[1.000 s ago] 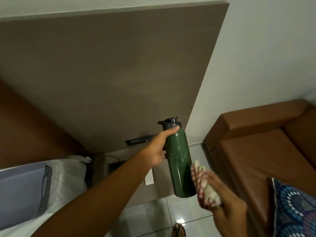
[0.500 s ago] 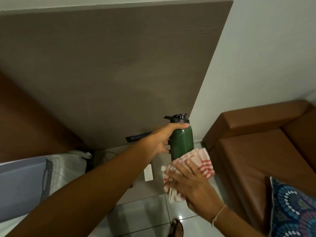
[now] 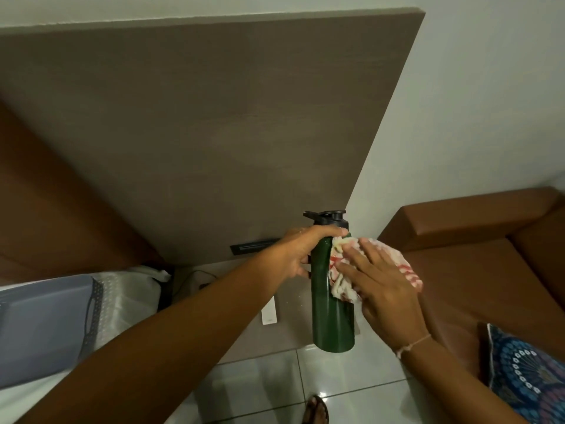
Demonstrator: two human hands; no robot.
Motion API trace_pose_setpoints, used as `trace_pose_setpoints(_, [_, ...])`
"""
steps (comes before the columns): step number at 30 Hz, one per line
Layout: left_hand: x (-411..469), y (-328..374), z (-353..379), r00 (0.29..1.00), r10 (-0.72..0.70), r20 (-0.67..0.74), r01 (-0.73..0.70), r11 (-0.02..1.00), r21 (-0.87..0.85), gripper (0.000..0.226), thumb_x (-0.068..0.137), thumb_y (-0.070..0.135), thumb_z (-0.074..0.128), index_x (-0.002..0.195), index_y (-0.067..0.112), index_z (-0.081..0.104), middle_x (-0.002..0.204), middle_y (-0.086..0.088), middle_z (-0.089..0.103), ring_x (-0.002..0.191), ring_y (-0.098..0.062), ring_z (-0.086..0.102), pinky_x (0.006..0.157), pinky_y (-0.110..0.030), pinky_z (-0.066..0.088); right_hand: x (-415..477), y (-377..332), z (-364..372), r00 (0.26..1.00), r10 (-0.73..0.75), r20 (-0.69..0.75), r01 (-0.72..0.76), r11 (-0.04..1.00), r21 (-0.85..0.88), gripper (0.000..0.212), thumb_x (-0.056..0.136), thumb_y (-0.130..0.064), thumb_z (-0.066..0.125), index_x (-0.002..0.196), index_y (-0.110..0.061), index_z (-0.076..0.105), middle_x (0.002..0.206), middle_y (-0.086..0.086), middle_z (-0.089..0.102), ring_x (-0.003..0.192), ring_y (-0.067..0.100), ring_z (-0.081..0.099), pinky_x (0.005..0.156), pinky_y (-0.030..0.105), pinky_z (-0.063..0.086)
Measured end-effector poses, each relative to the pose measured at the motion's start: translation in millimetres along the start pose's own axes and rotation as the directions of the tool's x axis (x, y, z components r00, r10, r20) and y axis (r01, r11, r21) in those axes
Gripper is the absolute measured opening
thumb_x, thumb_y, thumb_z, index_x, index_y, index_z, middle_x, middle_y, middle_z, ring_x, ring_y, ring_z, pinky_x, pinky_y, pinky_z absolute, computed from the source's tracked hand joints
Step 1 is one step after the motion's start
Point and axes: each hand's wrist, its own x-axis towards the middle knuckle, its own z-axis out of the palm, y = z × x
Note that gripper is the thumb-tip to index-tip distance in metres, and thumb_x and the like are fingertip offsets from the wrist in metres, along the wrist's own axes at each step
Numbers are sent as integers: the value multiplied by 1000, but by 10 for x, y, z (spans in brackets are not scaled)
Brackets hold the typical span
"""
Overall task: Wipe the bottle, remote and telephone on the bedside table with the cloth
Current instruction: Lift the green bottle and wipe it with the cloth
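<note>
A dark green bottle (image 3: pixel 327 313) with a black cap is held upright in the air above the bedside table (image 3: pixel 290 335). My left hand (image 3: pixel 301 252) grips it around the neck, just under the cap. My right hand (image 3: pixel 382 289) presses a red-and-white checked cloth (image 3: pixel 341 270) against the bottle's upper right side. A white remote (image 3: pixel 269 310) lies on the table, partly behind my left forearm. A dark object with a cable (image 3: pixel 203 284), possibly the telephone, sits at the table's back, mostly hidden.
A tall brown headboard panel (image 3: pixel 198 133) with a black switch strip (image 3: pixel 253 245) rises behind the table. A brown sofa (image 3: pixel 477 255) with a patterned blue cushion (image 3: pixel 526 371) stands at the right. The bed with a grey pillow (image 3: pixel 39 325) is at the left. My sandalled foot (image 3: pixel 316 410) rests on the tiled floor.
My right hand brought the cloth onto the bottle, then slid it up from the lower body to just below the neck. The bottle stayed in my left hand.
</note>
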Motion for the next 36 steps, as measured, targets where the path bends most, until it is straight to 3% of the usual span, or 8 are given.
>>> trace_pose_setpoints(5, [24,-72,-21,1000,-16,-24,15,1000,-13,46,64,46,84,99,19,73,100,-8,76,97,-27,70,90,-47,57,125,-136,193,996,-60,73,58,998,26,51,80,-21,70,130,-18,59,145,7,47,141,27,30,115,44,17])
trace_pose_setpoints(8, [30,-98,-45,1000,-6,-25,5,999,-33,51,59,47,88,98,18,72,98,-9,77,92,-27,73,88,-45,59,88,-293,298,953,-235,192,246,969,-38,55,71,-25,78,124,-23,63,138,5,56,139,26,26,116,47,14])
trace_pose_setpoints(14, [13,15,-202,997,78,-5,-78,995,-56,43,70,44,83,102,23,63,106,-5,71,97,-23,70,69,-35,59,-632,-505,534,776,-486,402,520,854,27,43,77,-27,69,118,-39,63,138,-12,55,143,19,20,119,39,2])
trace_pose_setpoints(17, [27,24,-273,993,114,-4,-114,992,-59,50,72,43,82,112,21,62,109,-7,72,97,-22,72,68,-35,60,-898,-443,545,791,-514,332,513,853,95,38,83,-27,70,118,-39,62,138,-16,54,143,17,26,119,38,14])
trace_pose_setpoints(21, [49,0,-391,989,147,20,-145,987,-75,46,76,41,78,114,19,64,116,-9,72,102,-24,71,78,-39,60,-792,-288,162,978,-209,-13,206,952,226,30,98,-29,50,124,-24,64,140,-1,54,132,21,47,98,41,48])
trace_pose_setpoints(25, [47,-93,-434,968,212,134,-207,977,-52,46,83,36,71,123,14,63,120,-9,71,109,-26,69,85,-41,59,-172,-68,-146,936,205,-288,-91,927,365,33,91,-11,58,123,-11,63,135,9,56,123,19,56,96,37,51])
trace_pose_setpoints(31, [174,-240,-441,934,288,212,-261,954,-146,61,75,40,69,127,9,61,122,-19,66,114,-35,63,97,-57,51,135,-156,267,935,307,-175,-152,797,584,40,90,-4,52,126,-16,62,143,5,49,131,21,48,98,46,48])
trace_pose_setpoints(36, [354,-308,-599,948,297,115,-268,939,-216,58,69,43,70,120,16,66,111,-7,72,102,-23,69,75,-39,58,-714,-183,636,963,256,-81,-172,821,544,38,91,-12,47,122,-25,66,147,-4,46,137,20,40,101,49,45])
